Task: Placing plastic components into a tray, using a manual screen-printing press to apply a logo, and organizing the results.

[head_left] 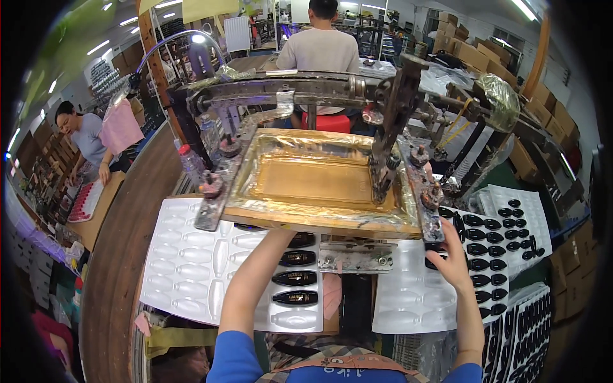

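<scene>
A screen-printing frame [319, 223] with a yellow-gold mesh sits in front of me, held between stained metal side bars. My left forearm reaches up beneath its near edge, and the frame hides that hand. To the right, my right hand [450, 258] curls its fingers and thumb by the lower end of the right metal bar [429, 214], beside black glossy oval pieces; what it grips is partly hidden. Several black ovals with gold print [294, 278] lie in the white moulded tray [182, 255] on the left. Below the frame is a stained metal fixture [355, 256].
Another white tray [408, 309] lies at the right, near sheets of black pieces [488, 263]. A dark squeegee arm [391, 121] stands over the frame. Bottles [189, 163] stand left of it. One person [319, 45] sits ahead; another works at left. Cartons [476, 54] are stacked behind.
</scene>
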Demonstrator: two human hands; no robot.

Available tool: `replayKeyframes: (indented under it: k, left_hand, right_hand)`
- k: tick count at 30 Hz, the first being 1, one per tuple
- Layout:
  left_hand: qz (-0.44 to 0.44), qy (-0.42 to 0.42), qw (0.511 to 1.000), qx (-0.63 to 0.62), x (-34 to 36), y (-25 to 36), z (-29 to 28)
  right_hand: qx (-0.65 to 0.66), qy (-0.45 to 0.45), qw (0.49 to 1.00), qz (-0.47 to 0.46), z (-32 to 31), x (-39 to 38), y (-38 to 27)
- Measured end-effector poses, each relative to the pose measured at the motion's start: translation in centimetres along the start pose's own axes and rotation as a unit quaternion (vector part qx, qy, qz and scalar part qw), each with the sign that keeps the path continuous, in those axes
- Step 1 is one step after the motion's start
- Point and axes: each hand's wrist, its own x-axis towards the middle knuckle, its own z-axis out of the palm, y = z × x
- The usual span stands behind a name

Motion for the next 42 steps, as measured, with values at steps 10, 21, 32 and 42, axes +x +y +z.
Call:
replayKeyframes:
  k: [10,21,32,42]
  left_hand:
    - [-0.157,0.025,0.962,-0.22,-1.8,1.7,-7.0]
    - [-0.339,0.124,0.932,-0.044,-13.3,-8.3,-13.7]
    - [-0.232,0.107,0.934,0.25,-13.4,-6.1,-12.5]
    - [0.083,-0.034,0.989,0.117,-3.7,1.2,-2.6]
  right_hand:
    - [-0.143,-0.108,0.98,-0.089,8.2,5.2,-4.2]
    - [-0.176,-0.073,0.97,0.151,0.8,-0.2,2.3]
    - [-0.405,-0.069,0.909,0.072,-2.7,-5.6,4.3]
    - [-0.05,0.006,0.999,0.004,-1.0,-1.3,0.4]
